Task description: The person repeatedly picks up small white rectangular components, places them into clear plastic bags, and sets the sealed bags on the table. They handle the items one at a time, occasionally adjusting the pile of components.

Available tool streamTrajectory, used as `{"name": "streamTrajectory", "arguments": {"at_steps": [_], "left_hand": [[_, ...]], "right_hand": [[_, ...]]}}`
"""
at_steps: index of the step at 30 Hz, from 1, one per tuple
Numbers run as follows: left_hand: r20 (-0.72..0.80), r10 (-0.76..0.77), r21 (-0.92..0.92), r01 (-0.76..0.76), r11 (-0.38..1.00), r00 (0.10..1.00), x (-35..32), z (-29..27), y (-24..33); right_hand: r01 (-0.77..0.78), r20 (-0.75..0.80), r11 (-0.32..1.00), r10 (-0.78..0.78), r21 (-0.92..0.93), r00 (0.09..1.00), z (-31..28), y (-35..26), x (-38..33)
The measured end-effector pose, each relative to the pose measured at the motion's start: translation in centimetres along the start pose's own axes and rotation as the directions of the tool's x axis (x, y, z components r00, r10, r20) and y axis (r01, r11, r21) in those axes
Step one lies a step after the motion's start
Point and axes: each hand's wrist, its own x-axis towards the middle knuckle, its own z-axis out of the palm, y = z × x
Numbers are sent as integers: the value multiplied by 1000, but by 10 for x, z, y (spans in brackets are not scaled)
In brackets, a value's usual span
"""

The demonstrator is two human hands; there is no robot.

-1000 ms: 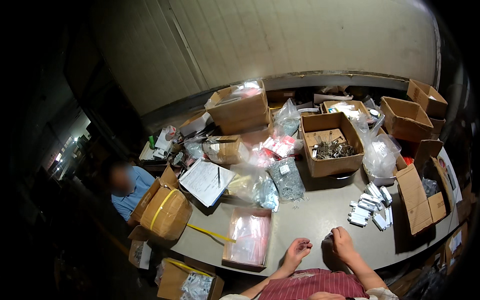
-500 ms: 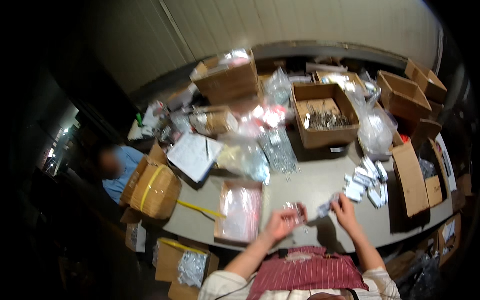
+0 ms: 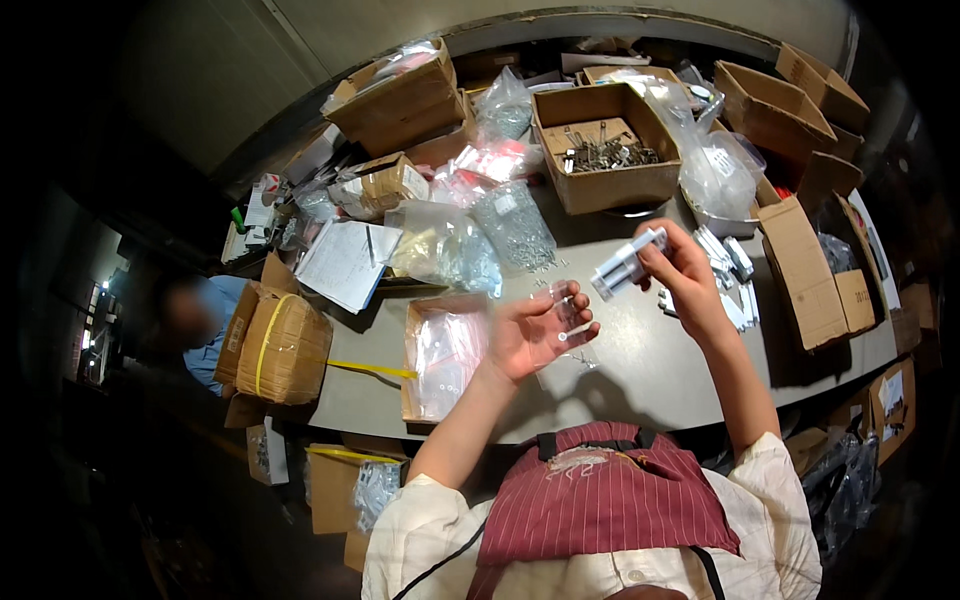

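R hand [image 3: 690, 280] pinches white part [image 3: 628, 264], L hand [image 3: 530, 335] cups clear bag [image 3: 566, 312] nr bag tray [image 3: 443, 355].

Glossy clear plastic bag [image 3: 566, 312], matt white plastic part [image 3: 627, 263], cardboard boxes [image 3: 603, 147].

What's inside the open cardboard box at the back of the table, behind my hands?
The open cardboard box holds a loose heap of small metal parts on its bottom. Whatever lies under the heap is covered.

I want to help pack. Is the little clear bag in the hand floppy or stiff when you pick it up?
Probably floppy: the clear bag looks thin and see-through, lying limp across the left hand. Likely very light, since it looks empty. It may be slippery, being shiny plastic.
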Motion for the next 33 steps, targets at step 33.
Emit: {"name": "streamTrajectory", "arguments": {"at_steps": [33], "left_hand": [[-217,-51,306,118,945,975,-25,-28,-54]], "right_hand": [[-350,282,931,366,-106,887,56,72,-5]]}}
